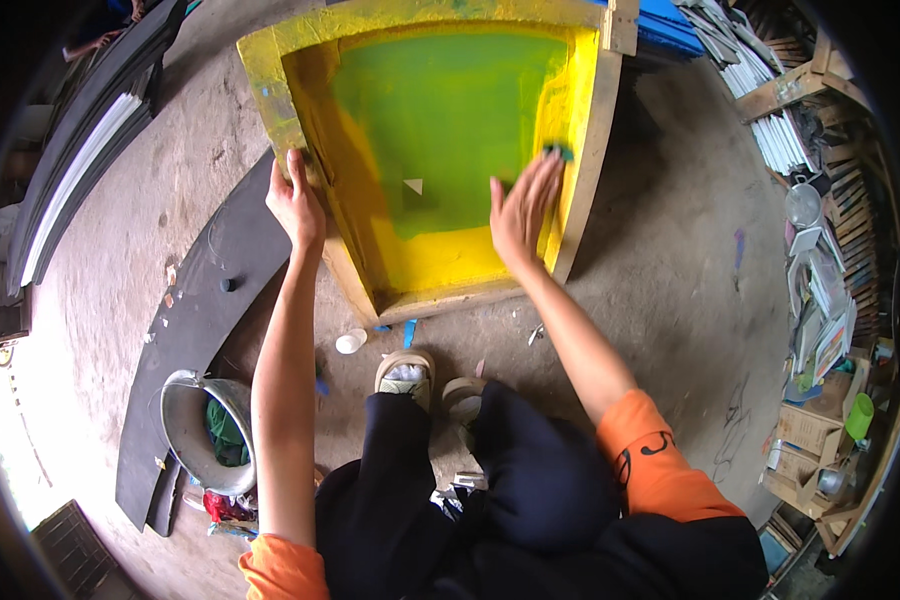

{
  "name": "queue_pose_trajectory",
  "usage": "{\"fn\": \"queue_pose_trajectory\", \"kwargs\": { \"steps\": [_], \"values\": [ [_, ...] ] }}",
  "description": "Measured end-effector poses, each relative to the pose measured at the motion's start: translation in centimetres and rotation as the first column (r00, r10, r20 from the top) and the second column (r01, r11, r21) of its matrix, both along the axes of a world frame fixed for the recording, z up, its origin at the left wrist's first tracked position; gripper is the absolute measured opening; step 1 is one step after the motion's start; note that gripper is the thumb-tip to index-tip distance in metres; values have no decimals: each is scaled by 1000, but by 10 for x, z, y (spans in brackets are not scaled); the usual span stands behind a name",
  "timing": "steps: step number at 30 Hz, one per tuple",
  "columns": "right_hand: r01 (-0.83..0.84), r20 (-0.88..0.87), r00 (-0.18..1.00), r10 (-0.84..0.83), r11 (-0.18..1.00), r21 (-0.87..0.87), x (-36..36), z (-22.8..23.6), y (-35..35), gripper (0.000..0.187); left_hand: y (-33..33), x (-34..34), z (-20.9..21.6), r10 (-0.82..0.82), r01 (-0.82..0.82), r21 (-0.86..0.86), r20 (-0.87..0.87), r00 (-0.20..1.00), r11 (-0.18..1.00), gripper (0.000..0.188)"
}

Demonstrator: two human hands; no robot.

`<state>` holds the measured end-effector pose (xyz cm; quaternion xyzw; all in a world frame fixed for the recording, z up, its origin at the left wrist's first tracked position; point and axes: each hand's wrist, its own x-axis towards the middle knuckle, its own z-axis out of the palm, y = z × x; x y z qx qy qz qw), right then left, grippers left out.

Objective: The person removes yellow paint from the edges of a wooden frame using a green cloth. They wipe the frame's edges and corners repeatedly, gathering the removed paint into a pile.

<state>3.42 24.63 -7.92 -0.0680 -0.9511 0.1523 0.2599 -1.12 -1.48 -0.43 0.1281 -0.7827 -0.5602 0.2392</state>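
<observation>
A wooden screen-printing frame (586,190) stands tilted in front of me, with green mesh (450,110) bordered in yellow. My left hand (297,205) grips its left side rail, thumb pointing up along the wood. On the inner right side, my right hand (526,205) presses a small dark green wad (560,152) against the yellow border. The fingers cover most of that wad, so whether it is cloth or sponge cannot be told. A small pale triangular patch (414,187) shows in the lower left of the mesh.
Left of my legs, a metal bucket (185,450) with dark green cloth (225,432) inside stands by a black sheet (195,310). A small white cup (350,342) lies below the frame. Shelving with cardboard boxes (806,440) lines the right. Another person's hand (100,42) appears far left.
</observation>
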Motion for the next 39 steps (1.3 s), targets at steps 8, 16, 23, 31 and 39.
{"fn": "queue_pose_trajectory", "kwargs": {
  "steps": [8, 16, 23, 31, 39],
  "values": [
    [41, -44, 998, -41, 999, -10, -15, 24, 5, 70, 5, 0, 0, -3, 2, -28, -43, 999, 1000, 43],
    [264, 179, 958, -225, 935, -238, -13, 14, -32, 78, 6, 2, 4, -5, 5, 4, -59, 998, 1000, 43],
    [164, 21, 986, -164, 966, -199, -44, 41, -17, 72, 1, 3, -1, 5, -4, -25, 23, 1000, 1000, 43],
    [48, 507, 859, -66, 998, 49, 116, -65, -12, 67, 0, -3, -6, 5, -5, -14, -58, 998, 1000, 41],
    [-108, 375, 927, 9, 964, 243, 120, -40, 25, 26, 6, -2, 0, 25, -25, -1, -10, 1000, 1000, 45]
  ]
}}
